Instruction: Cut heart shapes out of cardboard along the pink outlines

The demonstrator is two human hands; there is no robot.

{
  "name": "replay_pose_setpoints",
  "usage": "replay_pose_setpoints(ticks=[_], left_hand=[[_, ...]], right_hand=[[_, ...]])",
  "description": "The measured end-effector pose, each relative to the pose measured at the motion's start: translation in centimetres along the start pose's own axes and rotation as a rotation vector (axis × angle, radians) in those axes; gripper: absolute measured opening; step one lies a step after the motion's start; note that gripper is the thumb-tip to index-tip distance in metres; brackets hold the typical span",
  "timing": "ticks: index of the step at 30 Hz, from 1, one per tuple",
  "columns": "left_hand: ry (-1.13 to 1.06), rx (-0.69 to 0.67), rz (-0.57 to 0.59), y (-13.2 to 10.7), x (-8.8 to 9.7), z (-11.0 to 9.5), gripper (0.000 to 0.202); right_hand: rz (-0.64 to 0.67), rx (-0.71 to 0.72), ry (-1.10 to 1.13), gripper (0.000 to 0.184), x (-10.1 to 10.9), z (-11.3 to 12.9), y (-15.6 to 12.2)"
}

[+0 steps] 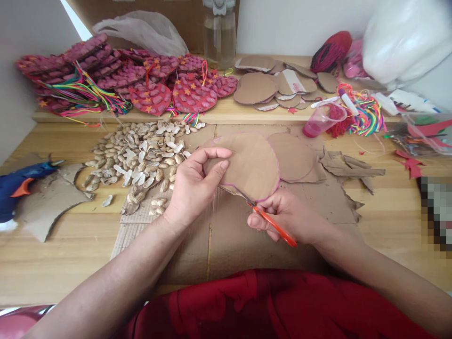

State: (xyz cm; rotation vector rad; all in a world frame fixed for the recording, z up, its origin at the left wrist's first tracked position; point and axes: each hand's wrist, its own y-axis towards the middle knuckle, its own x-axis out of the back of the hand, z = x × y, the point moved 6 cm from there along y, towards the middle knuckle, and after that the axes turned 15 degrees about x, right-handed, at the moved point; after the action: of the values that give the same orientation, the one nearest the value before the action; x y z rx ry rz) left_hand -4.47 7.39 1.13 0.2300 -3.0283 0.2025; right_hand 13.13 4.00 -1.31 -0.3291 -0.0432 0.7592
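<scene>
My left hand (197, 181) pinches the left end of a brown cardboard piece (249, 162), thumb on top. A purple line runs along the rounded outline of that piece. My right hand (282, 214) is closed on a pair of scissors (277, 228) with orange-red handles. The scissor blades lie at the lower edge of the piece, by the purple line; how far they are apart cannot be made out. Behind the piece, a second cardboard piece (293, 157) with a drawn curve lies on a large cardboard sheet (243, 235).
Peanut shells (137, 155) are heaped to the left, near a blue glue gun (24, 188). Decorated red pieces (151, 94) and cut cardboard shapes (256, 88) fill the back shelf. A pink-stained plastic cup (323, 120) leans at right, near torn cardboard scraps (353, 169).
</scene>
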Motion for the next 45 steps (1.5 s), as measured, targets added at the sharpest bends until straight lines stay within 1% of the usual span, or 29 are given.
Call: replay_pose_setpoints(ticks=[6,12,19,23,29,33,36,41,45], left_hand=[[-0.075,0.004,0.027,0.0,0.1,0.0,0.021],[-0.047,-0.010,0.037,-0.1,0.0,-0.1,0.020],[-0.053,-0.004,0.055,-0.1,-0.2,-0.1,0.021],[-0.038,-0.013,0.054,-0.1,-0.2,-0.2,0.021],[-0.053,-0.015,0.074,-0.1,-0.3,-0.1,0.019],[-0.046,-0.030,0.072,-0.1,-0.3,-0.2,0.018],[-0.032,-0.037,0.066,-0.2,-0.3,-0.3,0.018],[-0.021,-0.032,0.052,-0.1,-0.3,-0.2,0.017],[-0.017,-0.027,0.050,-0.1,-0.3,-0.1,0.017]], right_hand=[[0.004,-0.011,0.027,0.047,0.6,-0.6,0.1],[-0.022,0.002,0.009,0.047,0.5,-0.1,0.0],[-0.002,0.052,0.012,0.045,0.4,0.1,0.0],[-0.020,0.039,0.010,0.045,0.5,0.0,0.0],[-0.007,0.037,0.034,0.044,0.4,-0.2,0.0],[-0.009,0.067,0.043,0.046,0.2,0.4,0.1],[0.018,0.081,0.034,0.047,-0.1,0.7,0.1],[0.046,0.060,-0.022,0.052,0.0,0.3,0.0],[0.038,0.111,-0.031,0.052,0.0,0.5,0.1]])
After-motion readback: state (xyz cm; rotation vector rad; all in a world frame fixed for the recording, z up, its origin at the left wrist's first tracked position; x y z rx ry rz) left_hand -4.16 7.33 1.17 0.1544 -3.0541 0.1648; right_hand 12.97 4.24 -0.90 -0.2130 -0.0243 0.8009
